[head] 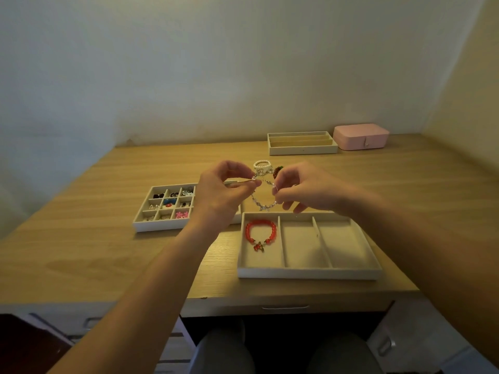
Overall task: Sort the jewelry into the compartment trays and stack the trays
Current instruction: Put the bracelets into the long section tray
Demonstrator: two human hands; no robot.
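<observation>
Currently pinching a clear beaded bracelet at either side with left hand and right hand, holding it raised beyond the three-slot tray.

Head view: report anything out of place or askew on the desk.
Nothing spilled or damaged. Only a pearl bracelet and a red-and-green piece lie loose, unsorted, on the desk, beyond the clear bracelet pinched by left hand and right hand.
</observation>
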